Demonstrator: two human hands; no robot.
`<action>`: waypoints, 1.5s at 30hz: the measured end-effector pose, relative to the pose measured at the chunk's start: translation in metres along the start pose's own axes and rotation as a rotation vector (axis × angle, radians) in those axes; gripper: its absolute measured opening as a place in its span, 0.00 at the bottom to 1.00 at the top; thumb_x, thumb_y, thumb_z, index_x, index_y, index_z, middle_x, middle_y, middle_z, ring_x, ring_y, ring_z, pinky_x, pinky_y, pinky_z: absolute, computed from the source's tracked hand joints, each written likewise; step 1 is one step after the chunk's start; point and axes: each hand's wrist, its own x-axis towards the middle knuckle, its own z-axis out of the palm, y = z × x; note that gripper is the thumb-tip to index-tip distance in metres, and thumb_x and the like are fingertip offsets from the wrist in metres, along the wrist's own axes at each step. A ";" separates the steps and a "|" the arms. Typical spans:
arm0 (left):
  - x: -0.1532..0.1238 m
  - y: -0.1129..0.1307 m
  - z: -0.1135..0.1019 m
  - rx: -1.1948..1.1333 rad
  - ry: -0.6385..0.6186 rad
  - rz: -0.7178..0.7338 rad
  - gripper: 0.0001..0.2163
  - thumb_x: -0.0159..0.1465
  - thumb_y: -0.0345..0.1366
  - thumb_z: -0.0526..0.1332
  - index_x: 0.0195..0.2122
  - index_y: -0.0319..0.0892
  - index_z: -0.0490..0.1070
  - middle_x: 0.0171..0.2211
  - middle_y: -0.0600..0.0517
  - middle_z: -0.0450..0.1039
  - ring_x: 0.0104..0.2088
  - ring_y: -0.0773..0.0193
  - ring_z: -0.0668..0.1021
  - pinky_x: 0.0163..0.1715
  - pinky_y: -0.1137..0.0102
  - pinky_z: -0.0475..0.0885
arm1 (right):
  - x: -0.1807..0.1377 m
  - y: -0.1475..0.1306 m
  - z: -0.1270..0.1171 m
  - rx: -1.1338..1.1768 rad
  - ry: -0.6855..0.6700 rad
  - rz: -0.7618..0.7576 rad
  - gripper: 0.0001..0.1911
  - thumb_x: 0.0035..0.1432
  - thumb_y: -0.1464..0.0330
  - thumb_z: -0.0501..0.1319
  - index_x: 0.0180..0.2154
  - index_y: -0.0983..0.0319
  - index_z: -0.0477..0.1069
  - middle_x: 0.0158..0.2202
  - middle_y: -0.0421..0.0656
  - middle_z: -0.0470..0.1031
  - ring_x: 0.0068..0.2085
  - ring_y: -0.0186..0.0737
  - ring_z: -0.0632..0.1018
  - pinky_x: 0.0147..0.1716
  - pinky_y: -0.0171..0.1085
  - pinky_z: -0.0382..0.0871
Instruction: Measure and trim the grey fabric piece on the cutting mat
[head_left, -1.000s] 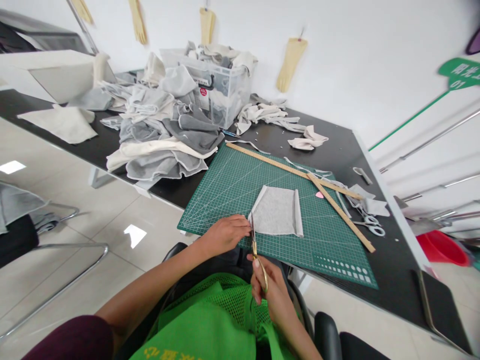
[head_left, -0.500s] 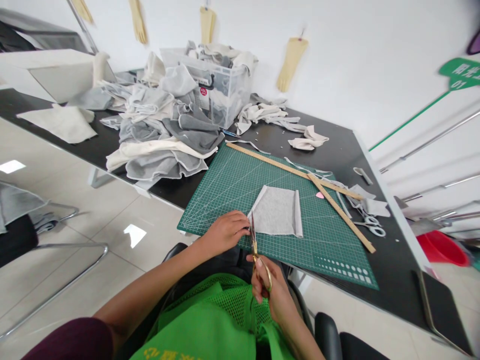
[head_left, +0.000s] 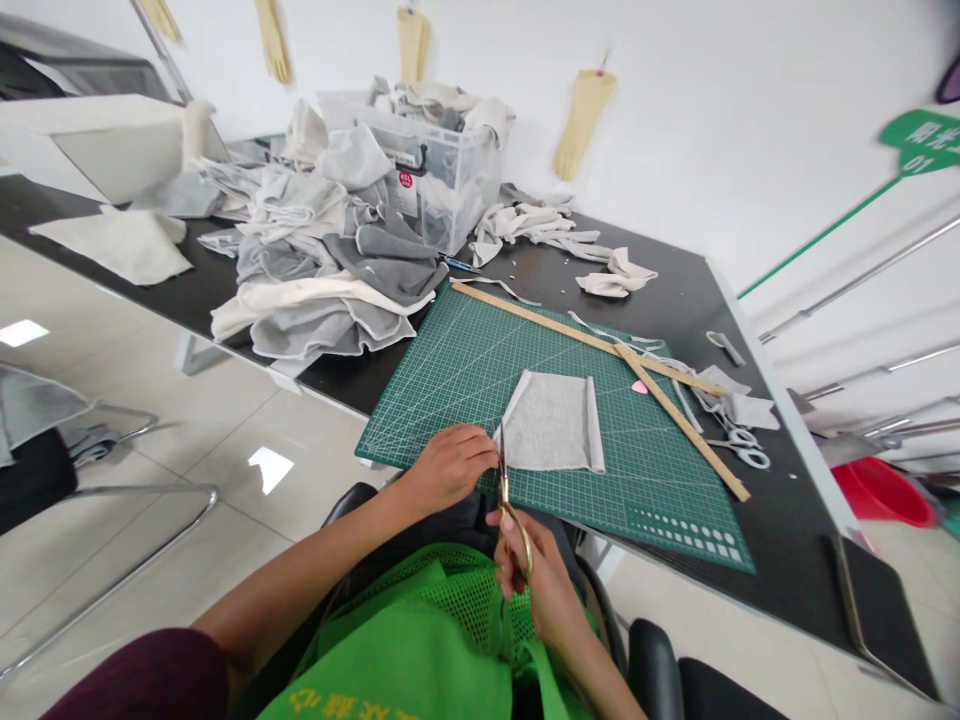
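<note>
Four gloves (head_left: pixel 585 125) hang on the wall (head_left: pixel 697 130) behind the black table (head_left: pixel 679 290). On its green mat (head_left: pixel 465 370) lies gray cloth (head_left: pixel 553 420), edge pinched by the left hand (head_left: pixel 452 468); the right hand (head_left: pixel 536 565) grips scissors (head_left: pixel 504 490).

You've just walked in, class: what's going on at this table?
The right hand holds gold-handled scissors, their blades at the left side of a grey cloth piece. The left hand has its fingertips there too. The cloth lies on a green cutting mat; a heap of fabric sits to the left.
</note>
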 end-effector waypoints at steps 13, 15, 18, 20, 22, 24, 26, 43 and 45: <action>-0.002 0.000 0.002 0.084 -0.043 0.033 0.12 0.73 0.31 0.52 0.42 0.42 0.76 0.43 0.49 0.78 0.42 0.61 0.76 0.46 0.64 0.71 | 0.004 0.006 -0.001 -0.018 -0.002 -0.021 0.25 0.61 0.45 0.63 0.33 0.60 0.64 0.19 0.31 0.62 0.18 0.28 0.64 0.20 0.31 0.54; -0.002 0.000 0.002 0.097 -0.040 0.033 0.11 0.73 0.31 0.52 0.42 0.42 0.75 0.43 0.49 0.78 0.41 0.61 0.76 0.45 0.64 0.71 | 0.005 0.007 -0.002 -0.022 -0.009 -0.019 0.24 0.60 0.45 0.63 0.34 0.60 0.65 0.19 0.31 0.62 0.18 0.29 0.64 0.20 0.30 0.54; -0.002 0.000 0.002 0.108 -0.038 0.038 0.11 0.73 0.32 0.53 0.42 0.42 0.75 0.43 0.49 0.78 0.41 0.61 0.76 0.44 0.64 0.70 | 0.006 0.010 -0.003 -0.053 -0.027 -0.033 0.24 0.62 0.46 0.62 0.35 0.60 0.66 0.19 0.31 0.62 0.18 0.29 0.64 0.19 0.30 0.55; -0.001 0.000 0.002 0.101 -0.041 0.043 0.11 0.73 0.32 0.53 0.42 0.42 0.75 0.43 0.49 0.78 0.41 0.61 0.76 0.44 0.64 0.70 | 0.006 0.011 -0.004 -0.087 -0.034 -0.048 0.23 0.64 0.46 0.61 0.36 0.60 0.66 0.20 0.31 0.62 0.19 0.29 0.64 0.19 0.30 0.54; -0.001 0.000 0.001 0.096 -0.043 0.043 0.11 0.74 0.31 0.52 0.42 0.41 0.75 0.43 0.49 0.78 0.40 0.61 0.76 0.44 0.64 0.70 | 0.006 0.011 -0.005 -0.114 -0.033 -0.060 0.22 0.65 0.47 0.59 0.36 0.60 0.66 0.20 0.31 0.61 0.19 0.28 0.63 0.19 0.30 0.54; -0.001 0.001 0.001 0.097 -0.042 0.038 0.11 0.74 0.31 0.52 0.42 0.42 0.75 0.43 0.49 0.78 0.40 0.62 0.76 0.44 0.64 0.70 | 0.006 0.010 -0.006 -0.128 -0.025 -0.065 0.22 0.66 0.47 0.59 0.35 0.60 0.65 0.20 0.31 0.60 0.19 0.28 0.62 0.19 0.30 0.54; -0.001 0.001 0.001 0.093 -0.042 0.035 0.12 0.74 0.32 0.51 0.42 0.42 0.75 0.42 0.49 0.78 0.40 0.62 0.76 0.44 0.64 0.70 | 0.006 0.010 -0.006 -0.130 -0.015 -0.066 0.23 0.66 0.47 0.59 0.34 0.60 0.65 0.20 0.31 0.60 0.18 0.28 0.61 0.18 0.30 0.54; -0.001 0.001 -0.001 0.070 -0.059 0.041 0.10 0.74 0.31 0.52 0.42 0.42 0.74 0.43 0.50 0.78 0.40 0.61 0.75 0.44 0.64 0.69 | 0.005 0.014 -0.004 -0.097 0.009 -0.043 0.26 0.64 0.45 0.59 0.30 0.60 0.63 0.20 0.32 0.60 0.17 0.26 0.62 0.17 0.29 0.53; -0.001 0.001 -0.001 0.071 -0.060 0.041 0.10 0.74 0.32 0.52 0.42 0.42 0.74 0.43 0.50 0.78 0.40 0.61 0.75 0.44 0.64 0.69 | 0.005 0.014 -0.004 -0.090 0.009 -0.046 0.25 0.64 0.45 0.60 0.31 0.60 0.64 0.20 0.31 0.60 0.17 0.26 0.62 0.17 0.29 0.53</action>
